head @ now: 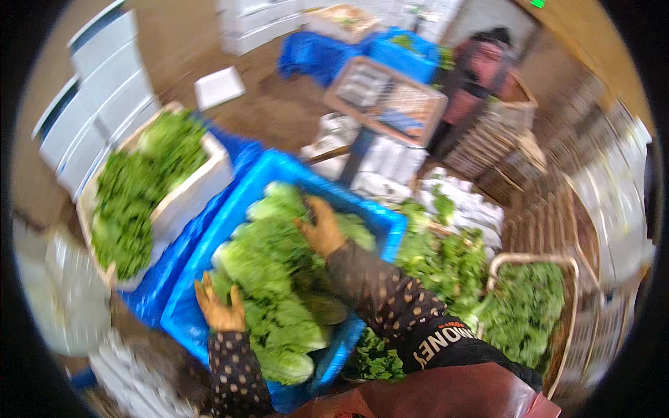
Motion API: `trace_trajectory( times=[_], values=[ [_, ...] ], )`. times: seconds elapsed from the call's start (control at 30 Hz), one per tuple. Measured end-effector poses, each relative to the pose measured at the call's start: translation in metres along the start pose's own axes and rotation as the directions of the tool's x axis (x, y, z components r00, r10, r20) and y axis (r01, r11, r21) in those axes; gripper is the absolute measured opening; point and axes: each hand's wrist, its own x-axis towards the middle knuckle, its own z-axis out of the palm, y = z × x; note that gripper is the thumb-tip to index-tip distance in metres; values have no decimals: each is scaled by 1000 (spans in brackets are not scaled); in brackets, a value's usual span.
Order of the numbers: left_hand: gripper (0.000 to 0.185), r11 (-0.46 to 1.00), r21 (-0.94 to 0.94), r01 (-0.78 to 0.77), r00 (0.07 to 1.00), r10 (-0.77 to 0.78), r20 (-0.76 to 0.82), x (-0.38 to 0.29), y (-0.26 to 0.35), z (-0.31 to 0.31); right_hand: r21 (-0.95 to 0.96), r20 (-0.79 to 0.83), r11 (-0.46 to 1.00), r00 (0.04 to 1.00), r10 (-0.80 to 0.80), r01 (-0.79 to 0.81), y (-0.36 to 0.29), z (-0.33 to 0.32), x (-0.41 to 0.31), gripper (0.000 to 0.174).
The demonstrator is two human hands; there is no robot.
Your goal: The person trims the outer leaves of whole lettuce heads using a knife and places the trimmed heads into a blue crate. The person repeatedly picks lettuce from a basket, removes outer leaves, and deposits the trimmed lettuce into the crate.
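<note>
A blue bin (180,308), lined with or made of shiny plastic, stands before me with several heads of leafy green lettuce (277,251) in it. My left hand (222,308), in an orange glove, is at the lettuce's left edge, fingers spread and holding nothing. At the far right side of the heap is my right hand (324,227), gloved alike, its thumb towards the leaves. A small dark object shows along its palm; blur hides what it is and whether the hand grips it. My right forearm covers part of the lettuce and bin.
Left of the bin, a white foam box (191,196) holds leafy greens. A rimmed basket (575,282) of greens stands at right, beside loose leaves (444,256). Beyond are a crate with a weighing scale-like tray (387,99), stacked wooden crates (481,136) and another person (481,73).
</note>
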Motion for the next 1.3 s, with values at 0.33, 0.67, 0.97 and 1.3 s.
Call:
trace_trajectory(
  times=[0.33, 0.67, 0.97, 1.3],
  values=[
    [69, 670, 43, -741, 640, 685, 348, -70, 257, 128, -259, 73, 827, 844, 532, -499, 67, -392, -341, 58],
    [65, 535, -39, -844, 520, 833, 190, -131, 392, 54, -79, -636, 629, 526, 565, -773, 203, -838, -558, 79],
    [86, 407, -779, -477, 180, 913, 367, -384, 526, 0, -115, -851, 680, 425, 308, -724, 161, -719, -573, 77],
    [105, 550, -434, 714, -90, 687, 721, -371, 583, -38, 171, -415, 962, 870, 267, -214, -38, -611, -527, 59]
  ],
)
